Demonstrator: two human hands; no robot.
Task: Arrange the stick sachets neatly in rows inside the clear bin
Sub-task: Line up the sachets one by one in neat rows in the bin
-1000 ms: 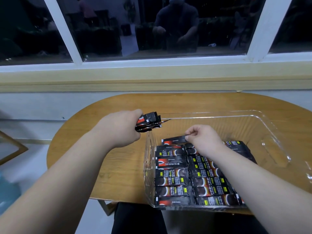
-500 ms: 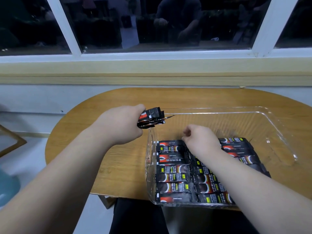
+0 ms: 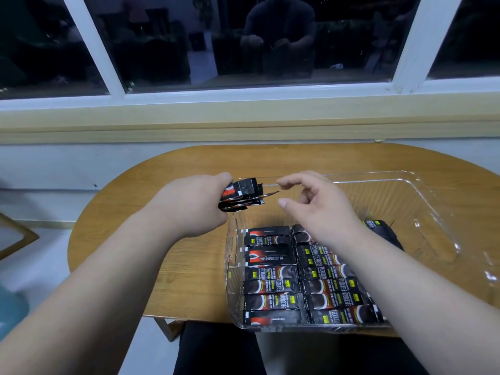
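We noted our left hand point(image 3: 194, 208) clutching a bundle of stick sachets point(image 3: 242, 197) at frame centre, our right hand point(image 3: 320, 211) loosely spread, empty, above the clear bin point(image 3: 405, 201), rowed sachets point(image 3: 273, 282) filling its lower-centre floor.

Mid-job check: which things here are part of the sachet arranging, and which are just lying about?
Job:
- held sachet bundle, gripped by the left hand
- right hand, open, beside the bundle
- sachet rows in the clear bin

Lying about:
- wooden table
- wooden frame, far left
- teal object
- window
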